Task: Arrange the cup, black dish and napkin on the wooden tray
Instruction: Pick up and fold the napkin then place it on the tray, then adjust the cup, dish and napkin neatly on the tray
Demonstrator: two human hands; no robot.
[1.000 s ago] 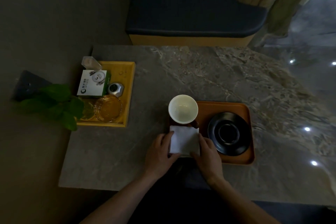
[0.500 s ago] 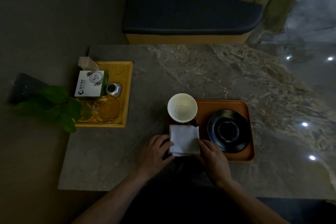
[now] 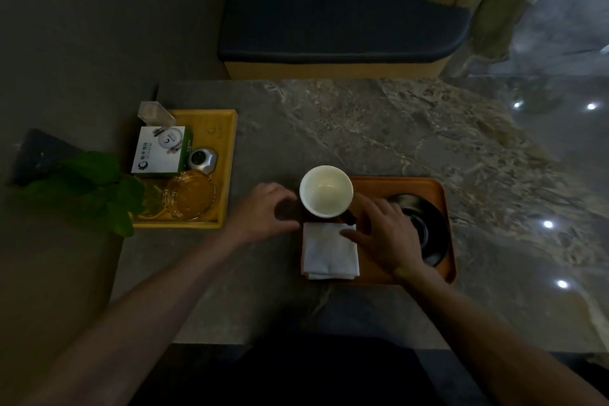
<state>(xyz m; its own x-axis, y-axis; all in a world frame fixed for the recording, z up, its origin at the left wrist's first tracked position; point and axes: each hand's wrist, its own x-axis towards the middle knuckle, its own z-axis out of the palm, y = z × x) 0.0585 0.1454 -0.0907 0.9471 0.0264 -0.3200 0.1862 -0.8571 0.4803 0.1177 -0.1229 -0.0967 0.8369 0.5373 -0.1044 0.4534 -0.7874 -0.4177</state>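
While the white cup (image 3: 326, 190) stands upright and empty at the far left corner of the wooden tray (image 3: 425, 186), the left hand (image 3: 263, 212) hovers just beside it over the bare tabletop (image 3: 379, 128), fingers loosely curved toward the cup's wall. Whether any fingertip touches the cup cannot be told; the grip of that hand is released and holds nothing. The right hand (image 3: 385, 234) lies palm down over the middle of the tray, fingers spread and relaxed, its grip likewise released. Its thumb reaches the right edge of the white napkin (image 3: 329, 250); the other fingers point toward the cup's base and partly cover the black dish (image 3: 431, 234).

The napkin is folded square and lies flat at the near left corner of the tray, its near edge reaching past the tray's near rim. The black dish sits on the right half of the tray, close to the right rim, with its left part hidden under the right hand. The tray itself rests near the middle of the tabletop's near edge.

Toward the left edge of the tabletop stands a yellow tray (image 3: 227, 148) carrying a green and white box (image 3: 159, 152), a small silver object (image 3: 202, 159), a clear glass dish (image 3: 189, 196) and a clear plastic item (image 3: 155, 113) at its far left corner. A leafy plant (image 3: 89, 188) overhangs the left edge. Beyond the far edge stands a bench with a dark cushion (image 3: 342, 20).
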